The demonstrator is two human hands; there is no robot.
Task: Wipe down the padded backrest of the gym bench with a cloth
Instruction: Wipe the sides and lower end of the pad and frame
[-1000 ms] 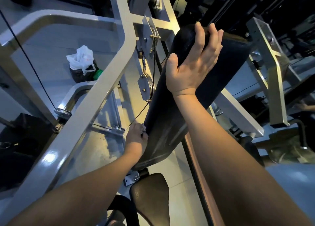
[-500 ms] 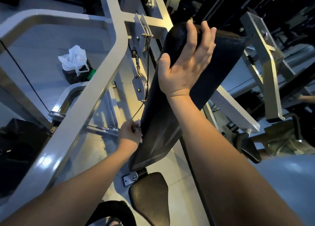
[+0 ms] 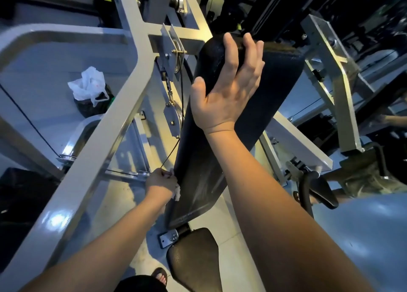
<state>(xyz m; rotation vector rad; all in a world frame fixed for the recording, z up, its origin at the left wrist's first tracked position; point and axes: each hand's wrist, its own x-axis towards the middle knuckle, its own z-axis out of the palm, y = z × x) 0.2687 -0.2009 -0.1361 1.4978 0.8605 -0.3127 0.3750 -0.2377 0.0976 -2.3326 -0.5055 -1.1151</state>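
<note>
The long black padded backrest (image 3: 198, 159) runs from the top centre down to the lower middle of the view. My right hand (image 3: 226, 89) lies on its upper part, fingers hooked over the top edge. At the pad's lower left edge, my left hand (image 3: 161, 182) grips a small white cloth (image 3: 177, 192) and holds it against the side of the pad. Most of the cloth is hidden inside the fist. Below the backrest sits the black seat pad (image 3: 196, 256).
A grey steel machine frame (image 3: 99, 137) crosses diagonally on the left, with a pulley (image 3: 172, 119) and thin cable beside the pad. A white plastic bag (image 3: 87, 85) lies on the floor at left. More frame bars and a handle (image 3: 308, 188) stand to the right. My sandalled foot (image 3: 159, 277) shows at the bottom.
My left hand with the cloth has slid slightly down along the pad's left edge, and more of the cloth shows. My right hand keeps its hold on the top.
</note>
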